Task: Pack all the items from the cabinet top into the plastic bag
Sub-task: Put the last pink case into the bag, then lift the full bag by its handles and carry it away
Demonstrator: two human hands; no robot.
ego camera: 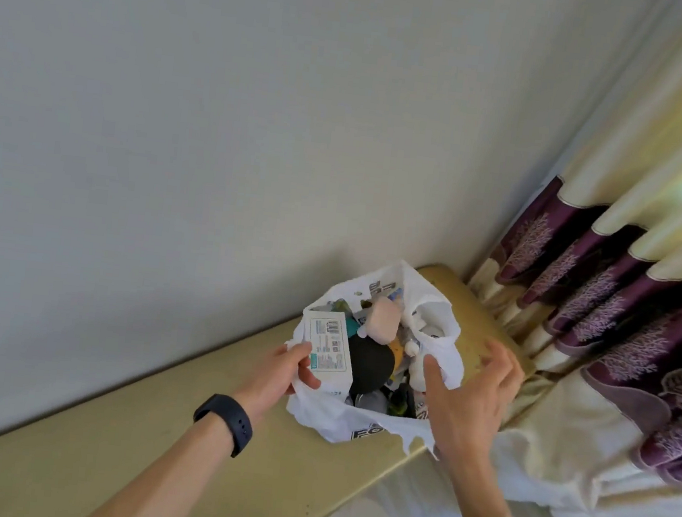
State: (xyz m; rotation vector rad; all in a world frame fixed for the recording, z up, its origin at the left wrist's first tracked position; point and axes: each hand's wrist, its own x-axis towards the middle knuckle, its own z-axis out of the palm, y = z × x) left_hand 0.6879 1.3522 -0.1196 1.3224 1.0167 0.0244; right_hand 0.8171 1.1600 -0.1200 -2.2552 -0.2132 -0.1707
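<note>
head view: the plastic bag (355,424) sits near the middle of the picture, with both hands at its mouth.
bag: white with dark print, open-mouthed, filled up to the rim.
place: it stands on the yellowish cabinet top (142,448) near the far right end, close to the wall and the curtain.
contents: a white box (328,341) with a printed label lies at the left of the mouth. a pink plush piece (383,319) sits on top in the middle, and a black rounded thing (370,364) lies just below it. the smaller items underneath are too jumbled to tell.
left hand (285,374): pinches the bag's left rim, thumb beside the lower corner of the white box, fingers curled beneath.
right hand (467,398): spread wide with straight fingers, holding nothing. the thumb touches the bag's right rim and the other fingers hover beyond it, above the cabinet top.
wristband (225,419): black, on the left wrist.
wall (177,115): plain pale grey, behind the cabinet top.
curtain (622,288): cream with a purple patterned band, hanging at the right, its folds just beside the cabinet end.
</note>
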